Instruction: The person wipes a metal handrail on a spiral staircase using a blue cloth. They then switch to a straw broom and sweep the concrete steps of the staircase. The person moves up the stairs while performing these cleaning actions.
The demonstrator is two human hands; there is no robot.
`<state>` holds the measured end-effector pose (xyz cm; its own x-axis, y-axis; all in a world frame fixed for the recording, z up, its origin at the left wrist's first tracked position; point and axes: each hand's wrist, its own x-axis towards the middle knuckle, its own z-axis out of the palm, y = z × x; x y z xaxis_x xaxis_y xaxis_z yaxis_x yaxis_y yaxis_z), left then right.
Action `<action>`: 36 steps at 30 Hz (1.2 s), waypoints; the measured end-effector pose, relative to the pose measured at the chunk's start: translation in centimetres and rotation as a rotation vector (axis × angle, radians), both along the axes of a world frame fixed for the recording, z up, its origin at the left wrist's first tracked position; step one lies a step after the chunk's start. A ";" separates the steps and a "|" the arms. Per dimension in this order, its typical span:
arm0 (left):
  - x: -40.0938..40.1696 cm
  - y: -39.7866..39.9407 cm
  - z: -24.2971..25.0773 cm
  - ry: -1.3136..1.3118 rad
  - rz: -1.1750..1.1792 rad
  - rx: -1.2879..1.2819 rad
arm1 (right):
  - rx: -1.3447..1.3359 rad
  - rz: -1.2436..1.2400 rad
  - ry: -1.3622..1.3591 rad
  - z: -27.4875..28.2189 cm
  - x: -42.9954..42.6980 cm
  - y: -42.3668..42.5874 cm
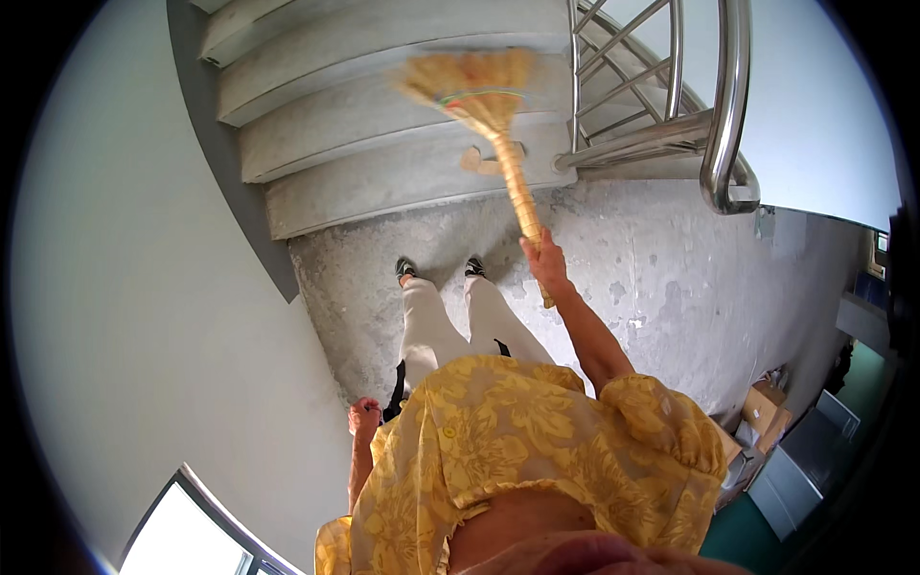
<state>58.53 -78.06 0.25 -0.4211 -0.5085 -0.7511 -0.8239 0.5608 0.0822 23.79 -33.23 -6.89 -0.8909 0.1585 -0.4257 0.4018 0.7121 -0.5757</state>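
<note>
My right hand (548,262) grips the wrapped handle of a straw broom (516,183) near its lower end. The broom points up and away from me, with its bristle head over the concrete stairs (359,169); the bristles are blurred. Below the head, a flat tan piece (481,162) lies on the lowest step, partly hidden by the handle. My left hand (365,415) hangs low beside my hip near the wall, its fingers curled; whether anything is inside them I cannot tell.
A stainless steel railing (726,144) borders the stairs on the right. A pale wall (144,251) with a grey skirting band (237,180) stands at the left. Cardboard boxes (763,408) and a grey cabinet (785,492) are at the lower right. The concrete floor (618,266) is patchy.
</note>
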 end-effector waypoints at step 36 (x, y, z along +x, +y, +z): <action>10.0 -4.4 -1.9 0.144 0.391 0.100 | 0.140 0.890 0.253 0.5 6.3 -15.6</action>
<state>68.50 -82.43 -1.70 -0.3157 -0.5787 -0.7520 -0.9489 0.1923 0.2504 30.06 -48.83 -6.39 -0.7726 -0.5911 -0.2317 -0.4501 0.7672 -0.4569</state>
